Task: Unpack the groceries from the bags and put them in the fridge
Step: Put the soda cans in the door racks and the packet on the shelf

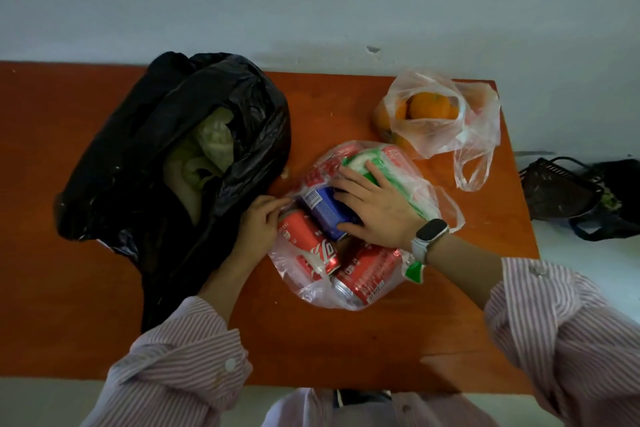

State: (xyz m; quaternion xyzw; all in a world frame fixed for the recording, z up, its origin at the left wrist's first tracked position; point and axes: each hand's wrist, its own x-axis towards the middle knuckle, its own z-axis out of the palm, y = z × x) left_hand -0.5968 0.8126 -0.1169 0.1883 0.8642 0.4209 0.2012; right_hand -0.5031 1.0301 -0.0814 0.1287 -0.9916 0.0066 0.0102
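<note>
A clear plastic bag (311, 291) of drink cans lies in the middle of the orange table (346, 340). Inside are red cola cans (308, 246), a blue can (327, 211) and a green pack (391, 170). My right hand (377, 204), with a white watch on the wrist, reaches into the bag and grips the blue can. My left hand (259, 222) pinches the bag's edge at its left side. A black bag (166, 135) holding a pale green cabbage (207, 149) sits to the left. A clear bag of oranges (429, 107) sits at the back right.
A pale wall runs behind the table. On the floor to the right of the table lie a dark basket (554, 191) and a dark bag (609, 215). The table's right edge is close to the oranges.
</note>
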